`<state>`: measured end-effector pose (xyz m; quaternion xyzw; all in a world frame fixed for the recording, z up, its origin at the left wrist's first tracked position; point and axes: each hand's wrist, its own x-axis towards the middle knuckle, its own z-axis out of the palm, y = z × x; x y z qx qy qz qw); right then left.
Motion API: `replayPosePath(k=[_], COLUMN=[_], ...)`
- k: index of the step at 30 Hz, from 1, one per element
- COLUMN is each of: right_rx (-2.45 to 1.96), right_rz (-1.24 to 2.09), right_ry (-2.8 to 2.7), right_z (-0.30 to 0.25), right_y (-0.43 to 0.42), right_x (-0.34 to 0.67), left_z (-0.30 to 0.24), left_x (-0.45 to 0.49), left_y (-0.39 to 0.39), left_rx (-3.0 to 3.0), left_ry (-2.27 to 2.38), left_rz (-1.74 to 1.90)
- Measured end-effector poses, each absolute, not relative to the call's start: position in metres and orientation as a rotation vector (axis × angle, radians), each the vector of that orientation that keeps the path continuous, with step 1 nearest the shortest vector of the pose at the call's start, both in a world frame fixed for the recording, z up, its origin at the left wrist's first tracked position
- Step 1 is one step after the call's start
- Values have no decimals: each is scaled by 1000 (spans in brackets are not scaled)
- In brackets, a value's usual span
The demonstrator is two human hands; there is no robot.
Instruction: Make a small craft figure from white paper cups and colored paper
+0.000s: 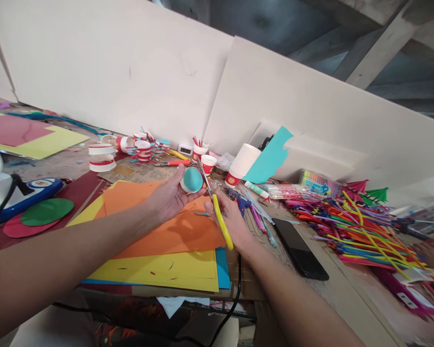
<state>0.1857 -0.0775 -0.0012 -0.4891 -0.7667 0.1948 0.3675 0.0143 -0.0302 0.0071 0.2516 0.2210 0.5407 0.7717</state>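
Note:
My left hand (169,195) holds a small paper cup (191,180) on its side, its bottom covered with a teal paper disc facing me. My right hand (231,219) grips yellow-handled scissors (217,209), whose blades point up to the cup's right edge. Both hands hover over a stack of orange (166,226) and yellow (159,272) paper sheets on the table.
A stack of white paper cups (243,164), a teal paper scrap (269,156), cut cup rings (101,157), markers, a black phone (299,247) and a heap of coloured pipe cleaners (365,231) lie around. Green and red paper circles (45,212) sit left. White boards (130,72) wall the back.

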Motion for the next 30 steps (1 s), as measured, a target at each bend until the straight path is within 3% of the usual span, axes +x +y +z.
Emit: replayPosePath(k=[30], right_rx=[-1229], right_rz=[576], right_ry=[-1947], right_z=[-1], right_y=[-82], right_x=[184], left_z=[3], left_x=[14], left_y=[-30], left_rx=[550], left_ry=[482], left_rz=[1186])
